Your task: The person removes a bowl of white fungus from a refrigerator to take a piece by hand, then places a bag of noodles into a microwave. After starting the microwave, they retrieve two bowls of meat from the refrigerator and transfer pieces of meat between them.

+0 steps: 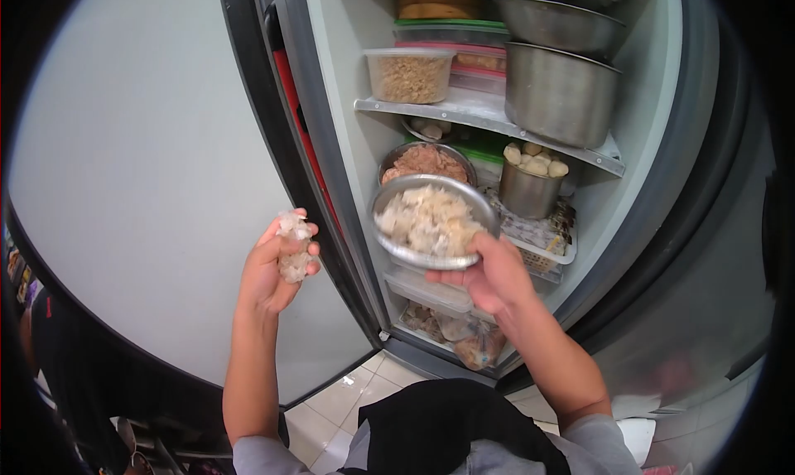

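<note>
Right hand [489,276] clamped on rim of steel bowl [414,259], mouth up, tilted toward wearer; apparent long axis upper-left to lower-right. Left hand [267,268] closed around translucent chunks [293,264], clump roughly upright. Beyond steel bowl: ground meat [427,162], fridge shelf [489,120] above.

Bowl [418,255]: metal, smooth, shiny rim; chunks [429,217] in it rough, lumpy. Clump [295,247]: rough, wet-looking. Pot [559,94], basin [563,28] and cup [528,195]: metal, smooth, dull sheen. Tub [408,77]: see-through plastic, smooth. Bag [479,347]: clear plastic, glossy, crinkled. Shelf edge [489,125]: metal. Door [149,152]: smooth, satin. Floor [338,396]: glossy tile. Apron [451,421]: matt black cloth. Sleeve [603,447]: matt gray cloth.
</note>
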{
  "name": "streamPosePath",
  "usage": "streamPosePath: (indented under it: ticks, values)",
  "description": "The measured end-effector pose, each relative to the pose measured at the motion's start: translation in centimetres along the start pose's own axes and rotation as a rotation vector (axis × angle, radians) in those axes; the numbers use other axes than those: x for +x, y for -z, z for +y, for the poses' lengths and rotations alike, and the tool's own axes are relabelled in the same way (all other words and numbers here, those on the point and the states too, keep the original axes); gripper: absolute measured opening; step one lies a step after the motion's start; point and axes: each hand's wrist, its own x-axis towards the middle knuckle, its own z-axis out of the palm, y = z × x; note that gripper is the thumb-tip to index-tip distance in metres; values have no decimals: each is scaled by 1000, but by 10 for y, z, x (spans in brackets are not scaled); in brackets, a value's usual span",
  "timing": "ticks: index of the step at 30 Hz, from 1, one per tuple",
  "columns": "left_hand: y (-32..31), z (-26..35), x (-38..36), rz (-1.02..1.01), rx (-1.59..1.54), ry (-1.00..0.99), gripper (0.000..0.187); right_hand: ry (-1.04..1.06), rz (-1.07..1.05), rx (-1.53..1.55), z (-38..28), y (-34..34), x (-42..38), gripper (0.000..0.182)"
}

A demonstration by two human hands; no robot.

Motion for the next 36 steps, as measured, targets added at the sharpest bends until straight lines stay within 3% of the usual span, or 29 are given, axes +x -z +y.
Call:
streamPosePath:
  ticks: [4,10,15,18,21,24,27,28,29,31,36]
  values:
    - [28,-15,-18,30,-124,12,27,86,15,31,-4,-6,39,48]
    - [56,-49,-36,187,-295,104,40,315,276,180,-4,-26,93,33]
    - [72,-96,-61,244,-445,229,32,425,342,270,-6,-23,145,49]
    - [73,-118,-85,234,-530,284,27,464,489,300,-10,-38,162,53]
    - [78,-136,-107,248,-554,328,25,534,812,359,-15,-42,188,55]
    - [91,-149,-124,282,-551,344,16,569,882,300,-25,-20,224,51]
    - [94,-152,-138,346,-565,319,8,510,713,418,-40,15,255,40]
    - [95,-152,-141,349,-566,316,8,552,769,606,-47,9,254,28]
    - [95,-151,-144,358,-574,312,8,549,768,604,-48,20,263,28]
    - [97,-153,-149,374,-583,308,11,708,429,622,-51,33,268,28]
    - [93,-157,-161,424,-562,305,13,655,483,603,-55,-1,238,28]
